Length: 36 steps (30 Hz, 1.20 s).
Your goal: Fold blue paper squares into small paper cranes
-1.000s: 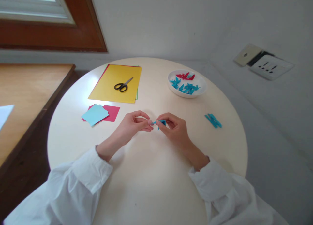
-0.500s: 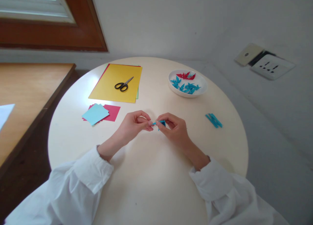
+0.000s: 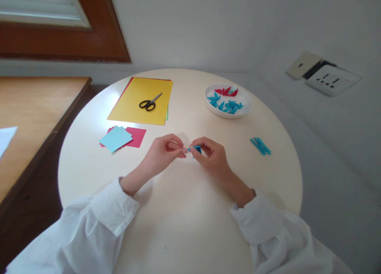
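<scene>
Between my fingertips, above the middle of the table, is a small blue folded paper crane. My right hand pinches its body between thumb and forefinger, and part of the paper shows past the fingers. At the other end, my left hand has thumb and forefinger closed on the narrow tip. The fingers hide most of the folds. Beyond my right hand stands a white dish with several blue paper cranes and some red paper cranes.
Black-handled scissors lie on yellow paper sheets at the back left. Nearer are light blue paper squares over red paper squares. Folded blue strips lie at the right of the round white table.
My left fingertips have shifted slightly along the crane's narrow tip, covering more of it. My right hand keeps its grip in nearly the same place.
</scene>
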Available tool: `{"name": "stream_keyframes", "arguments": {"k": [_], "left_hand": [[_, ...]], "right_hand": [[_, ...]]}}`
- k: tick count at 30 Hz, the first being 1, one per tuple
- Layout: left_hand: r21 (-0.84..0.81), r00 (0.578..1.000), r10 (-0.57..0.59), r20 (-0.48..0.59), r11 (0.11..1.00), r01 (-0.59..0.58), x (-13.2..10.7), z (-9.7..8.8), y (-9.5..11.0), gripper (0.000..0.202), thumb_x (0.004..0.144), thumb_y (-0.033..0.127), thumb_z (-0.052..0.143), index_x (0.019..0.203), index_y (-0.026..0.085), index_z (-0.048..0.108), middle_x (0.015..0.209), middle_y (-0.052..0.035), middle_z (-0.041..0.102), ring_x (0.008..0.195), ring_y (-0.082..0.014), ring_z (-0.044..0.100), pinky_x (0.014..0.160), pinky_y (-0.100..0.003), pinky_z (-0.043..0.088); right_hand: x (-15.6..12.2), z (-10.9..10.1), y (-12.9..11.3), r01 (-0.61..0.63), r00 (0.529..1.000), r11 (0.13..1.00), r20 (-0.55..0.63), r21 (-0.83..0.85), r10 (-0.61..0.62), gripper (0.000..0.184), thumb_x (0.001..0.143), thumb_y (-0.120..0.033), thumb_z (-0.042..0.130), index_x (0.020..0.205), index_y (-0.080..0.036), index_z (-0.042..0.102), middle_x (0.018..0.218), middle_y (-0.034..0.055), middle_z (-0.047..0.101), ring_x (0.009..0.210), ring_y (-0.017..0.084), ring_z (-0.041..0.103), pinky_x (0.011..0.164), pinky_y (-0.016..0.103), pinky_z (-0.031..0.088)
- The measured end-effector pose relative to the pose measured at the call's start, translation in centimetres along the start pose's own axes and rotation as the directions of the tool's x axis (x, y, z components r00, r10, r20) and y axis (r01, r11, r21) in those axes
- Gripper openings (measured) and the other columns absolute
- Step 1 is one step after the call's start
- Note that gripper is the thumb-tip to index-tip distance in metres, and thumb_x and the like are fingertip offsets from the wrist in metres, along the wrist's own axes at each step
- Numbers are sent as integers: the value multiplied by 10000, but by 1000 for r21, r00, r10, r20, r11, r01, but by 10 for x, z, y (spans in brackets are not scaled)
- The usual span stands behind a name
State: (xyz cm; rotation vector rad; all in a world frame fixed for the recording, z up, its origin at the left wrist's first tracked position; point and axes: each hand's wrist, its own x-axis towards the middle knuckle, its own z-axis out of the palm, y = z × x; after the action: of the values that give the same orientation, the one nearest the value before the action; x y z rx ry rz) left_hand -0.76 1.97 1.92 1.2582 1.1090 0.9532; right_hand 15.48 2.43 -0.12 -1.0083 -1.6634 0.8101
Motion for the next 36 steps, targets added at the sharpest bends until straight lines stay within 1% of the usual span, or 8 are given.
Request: {"name": "stream_keyframes", "arguments": {"k": [9, 14, 19, 24, 28, 36], "left_hand": [[11, 1000, 10, 4, 1000, -10, 1, 0, -1, 154, 659, 229, 687, 680, 153, 554, 576, -1, 660, 601, -140, 646, 598, -241, 493], [34, 1000, 13, -2, 999, -13, 1, -1, -1, 142, 655, 217, 681, 680, 152, 557, 594, -11, 660, 612, -146, 648, 574, -232, 478], [25, 1000, 3, -17, 1000, -3, 1, 1, 1, 150, 656, 227, 681, 666, 152, 551, 583, -6, 646, 606, -148, 645, 584, -244, 488], [65, 1000, 21, -6, 998, -21, 0, 0, 2, 124, 669, 209, 663, 665, 155, 552, 584, -5, 648, 598, -135, 633, 553, -219, 459], [86, 999, 33, 1, 996, -32, 0, 0, 1, 108, 675, 204, 648, 671, 155, 553, 595, -12, 656, 606, -140, 636, 565, -226, 461], [115, 999, 19, 27, 993, -22, 0, -2, 0, 100, 702, 228, 637, 717, 152, 574, 637, -32, 673, 654, -159, 651, 586, -245, 474]], "right_hand": [[-1, 1, -2, 10, 1000, 1000, -1, 5, -10, 46, 728, -176, 584, 685, -184, 570, 669, -1, 611, 623, 113, 563, 593, 240, 460], [-1, 1, -1, -1, 1000, 1000, 0, 27, 1, 30, 723, -176, 590, 695, -178, 579, 682, 10, 617, 638, 121, 572, 609, 250, 466], [-2, 0, 1, -20, 1000, 1000, 6, 4, 20, 23, 724, -181, 587, 701, -182, 585, 687, 10, 612, 641, 123, 561, 604, 257, 458], [-2, 1, 2, -9, 1000, 1000, 2, -7, 9, 18, 721, -173, 588, 705, -181, 586, 685, 6, 612, 638, 121, 559, 596, 253, 447], [-2, 0, 2, -6, 1000, 1000, 1, -21, 6, 20, 718, -165, 588, 702, -175, 586, 681, 9, 612, 635, 125, 562, 598, 259, 448], [-1, -1, 4, 8, 1000, 1000, 5, -28, -8, 23, 725, -181, 587, 702, -183, 586, 689, 12, 625, 650, 130, 578, 610, 266, 460]]}}
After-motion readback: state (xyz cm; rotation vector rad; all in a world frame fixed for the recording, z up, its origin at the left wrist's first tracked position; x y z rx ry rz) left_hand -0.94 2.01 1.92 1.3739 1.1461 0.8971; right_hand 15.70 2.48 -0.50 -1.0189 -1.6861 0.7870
